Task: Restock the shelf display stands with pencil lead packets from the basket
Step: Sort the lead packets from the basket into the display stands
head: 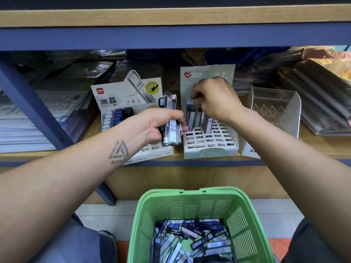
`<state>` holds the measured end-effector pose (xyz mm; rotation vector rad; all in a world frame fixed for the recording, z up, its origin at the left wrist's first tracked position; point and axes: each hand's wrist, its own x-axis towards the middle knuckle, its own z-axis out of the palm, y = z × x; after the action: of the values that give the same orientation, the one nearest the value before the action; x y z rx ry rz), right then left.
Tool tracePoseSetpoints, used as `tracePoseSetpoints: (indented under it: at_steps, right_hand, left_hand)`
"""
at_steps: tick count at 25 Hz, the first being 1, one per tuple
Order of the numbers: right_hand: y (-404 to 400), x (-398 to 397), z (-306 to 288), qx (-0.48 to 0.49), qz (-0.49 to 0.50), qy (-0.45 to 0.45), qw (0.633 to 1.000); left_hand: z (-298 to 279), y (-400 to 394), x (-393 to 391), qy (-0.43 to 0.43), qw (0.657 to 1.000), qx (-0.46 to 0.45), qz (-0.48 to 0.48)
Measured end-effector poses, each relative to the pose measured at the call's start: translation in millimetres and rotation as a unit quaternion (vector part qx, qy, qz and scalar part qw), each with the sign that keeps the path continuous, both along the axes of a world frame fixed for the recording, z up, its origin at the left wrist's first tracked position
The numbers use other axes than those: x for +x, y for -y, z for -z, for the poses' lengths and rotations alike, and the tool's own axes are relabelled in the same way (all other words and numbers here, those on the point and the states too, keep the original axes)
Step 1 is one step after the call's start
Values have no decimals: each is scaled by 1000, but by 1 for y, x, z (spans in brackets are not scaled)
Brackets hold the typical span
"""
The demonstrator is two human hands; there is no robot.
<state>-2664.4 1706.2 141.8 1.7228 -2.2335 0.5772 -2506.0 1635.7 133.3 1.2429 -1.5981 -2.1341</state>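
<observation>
My left hand (161, 126) grips a bundle of pencil lead packets (171, 118) marked HB 0.5, held upright between the two stands. My right hand (212, 99) is over the pale green display stand (209, 149) and pinches the top of a lead packet (190, 114) standing in its back row of slots. A few more packets stand in that row. The white display stand (129, 92) on the left holds several blue and black packets at its back left. The green basket (191, 205) on the floor below has several loose packets in its bottom.
A transparent acrylic stand (275, 111) sits to the right of the green stand. Stacks of paper and wrapped folders fill the shelf at left, right and behind. A blue shelf post (34, 111) slants at the left. My knees flank the basket.
</observation>
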Motion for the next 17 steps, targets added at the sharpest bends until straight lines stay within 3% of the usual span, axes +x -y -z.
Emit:
tracePoseSetpoints:
  at_steps: [5, 17]
  right_hand:
    - [5, 2, 0, -21, -3, 27, 999]
    - [5, 7, 3, 36, -8, -78, 996]
  left_hand:
    - [0, -1, 0, 0, 1000, -4, 1]
    - [-1, -1, 3, -11, 1000, 1, 3]
